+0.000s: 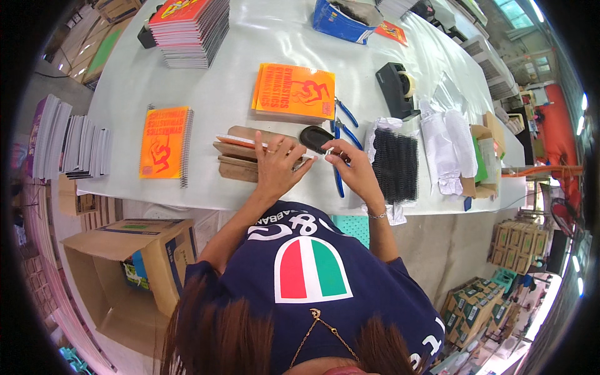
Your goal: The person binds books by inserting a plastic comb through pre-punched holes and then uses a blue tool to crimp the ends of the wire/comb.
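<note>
In front of me a booklet (236, 140) with an orange edge stands on its side in a slotted brown wooden holder (236, 170). My left hand (279, 167) is closed over its right part, thumb and fingers on the pages. At its right end my right hand (351, 164) pinches something small and pale that I cannot make out. A black oval dish (316, 138) lies just beyond the fingertips. Blue-handled pliers (348, 114) rest behind and partly under my right hand. To its right, a bundle of black spiral coils (397, 165) lies on white wrapping.
Orange booklets (295, 91) lie behind the holder; a spiral-bound one (165, 144) sits left. Farther back are a notebook stack (189, 31), a blue box (345, 24) and a tape dispenser (395, 92). White wrapped bundles (449, 147) lie right. A cardboard box (128, 250) stands below the table.
</note>
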The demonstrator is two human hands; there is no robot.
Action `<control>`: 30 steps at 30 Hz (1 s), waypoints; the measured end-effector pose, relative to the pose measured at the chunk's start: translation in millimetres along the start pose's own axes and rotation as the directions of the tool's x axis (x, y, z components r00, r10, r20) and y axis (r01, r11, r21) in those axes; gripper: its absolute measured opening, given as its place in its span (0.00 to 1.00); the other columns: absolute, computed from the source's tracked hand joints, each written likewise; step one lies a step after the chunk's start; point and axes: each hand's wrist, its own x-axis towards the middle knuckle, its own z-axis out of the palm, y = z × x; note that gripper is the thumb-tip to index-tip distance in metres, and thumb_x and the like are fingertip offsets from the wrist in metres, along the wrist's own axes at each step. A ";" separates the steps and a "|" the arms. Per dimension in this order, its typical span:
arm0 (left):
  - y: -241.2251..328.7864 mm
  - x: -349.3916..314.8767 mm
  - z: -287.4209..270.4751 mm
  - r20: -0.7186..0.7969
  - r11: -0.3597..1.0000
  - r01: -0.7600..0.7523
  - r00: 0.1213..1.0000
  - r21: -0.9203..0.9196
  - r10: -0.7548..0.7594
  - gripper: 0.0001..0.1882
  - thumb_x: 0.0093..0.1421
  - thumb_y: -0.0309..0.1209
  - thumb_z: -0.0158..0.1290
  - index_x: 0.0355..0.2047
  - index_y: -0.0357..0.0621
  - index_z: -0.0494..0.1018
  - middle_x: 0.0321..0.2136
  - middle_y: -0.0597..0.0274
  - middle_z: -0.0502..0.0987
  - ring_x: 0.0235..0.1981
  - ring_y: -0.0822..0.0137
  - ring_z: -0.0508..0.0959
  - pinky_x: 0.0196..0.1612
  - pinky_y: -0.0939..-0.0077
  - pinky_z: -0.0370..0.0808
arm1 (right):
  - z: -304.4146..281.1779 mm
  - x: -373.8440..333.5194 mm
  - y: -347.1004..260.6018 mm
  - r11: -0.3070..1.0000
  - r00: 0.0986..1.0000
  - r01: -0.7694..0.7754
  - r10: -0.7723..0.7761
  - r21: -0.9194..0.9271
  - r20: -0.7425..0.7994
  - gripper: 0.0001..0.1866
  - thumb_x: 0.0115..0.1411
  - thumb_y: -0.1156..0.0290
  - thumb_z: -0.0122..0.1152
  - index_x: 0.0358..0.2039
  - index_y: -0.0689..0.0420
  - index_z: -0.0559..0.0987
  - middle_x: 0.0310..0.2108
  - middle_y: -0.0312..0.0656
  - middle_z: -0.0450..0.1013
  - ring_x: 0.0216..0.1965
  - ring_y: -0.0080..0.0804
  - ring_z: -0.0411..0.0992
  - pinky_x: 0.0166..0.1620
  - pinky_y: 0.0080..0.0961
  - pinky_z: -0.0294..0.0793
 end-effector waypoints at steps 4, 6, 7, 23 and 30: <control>-5.9 -14.6 4.0 0.005 1.000 -0.025 1.000 -0.011 0.025 0.12 0.51 0.45 0.62 0.34 0.60 0.77 0.36 0.71 0.72 0.49 0.67 0.69 0.67 0.42 0.38 | 3.9 2.0 3.8 0.995 0.993 0.102 -0.101 -0.015 0.065 0.09 0.59 0.73 0.61 0.41 0.56 0.79 0.30 0.38 0.75 0.31 0.28 0.70 0.42 0.26 0.67; -8.7 -21.3 6.5 0.003 0.999 -0.034 0.999 -0.006 0.034 0.12 0.51 0.44 0.62 0.35 0.61 0.78 0.37 0.72 0.72 0.50 0.68 0.69 0.67 0.42 0.38 | 2.9 -1.3 -3.5 0.986 0.992 0.110 -0.101 -0.126 0.075 0.09 0.58 0.72 0.62 0.40 0.55 0.80 0.31 0.38 0.75 0.32 0.29 0.70 0.46 0.28 0.63; -10.7 -25.0 8.4 -0.011 0.999 -0.050 0.999 0.007 0.050 0.12 0.51 0.44 0.63 0.36 0.63 0.78 0.38 0.73 0.72 0.49 0.68 0.69 0.67 0.44 0.37 | 2.8 -2.8 -5.6 0.965 0.991 0.118 -0.100 -0.236 0.084 0.08 0.58 0.71 0.62 0.40 0.54 0.80 0.31 0.37 0.74 0.34 0.29 0.70 0.50 0.31 0.59; -14.1 -29.0 10.3 -0.087 0.992 -0.123 0.988 0.038 0.125 0.15 0.47 0.40 0.65 0.38 0.67 0.80 0.38 0.75 0.72 0.48 0.70 0.69 0.68 0.47 0.36 | 8.1 -14.3 2.7 0.937 0.978 0.206 -0.189 -0.282 0.087 0.08 0.58 0.68 0.62 0.39 0.51 0.81 0.34 0.35 0.73 0.41 0.33 0.67 0.54 0.34 0.53; -5.8 -6.2 -2.3 0.043 0.998 -0.054 0.998 -0.015 0.055 0.16 0.50 0.41 0.62 0.40 0.64 0.79 0.35 0.74 0.71 0.47 0.71 0.70 0.65 0.47 0.47 | 9.8 -11.0 5.7 0.968 0.983 0.177 -0.163 -0.181 0.087 0.07 0.63 0.68 0.55 0.39 0.54 0.79 0.34 0.39 0.75 0.37 0.37 0.70 0.53 0.36 0.54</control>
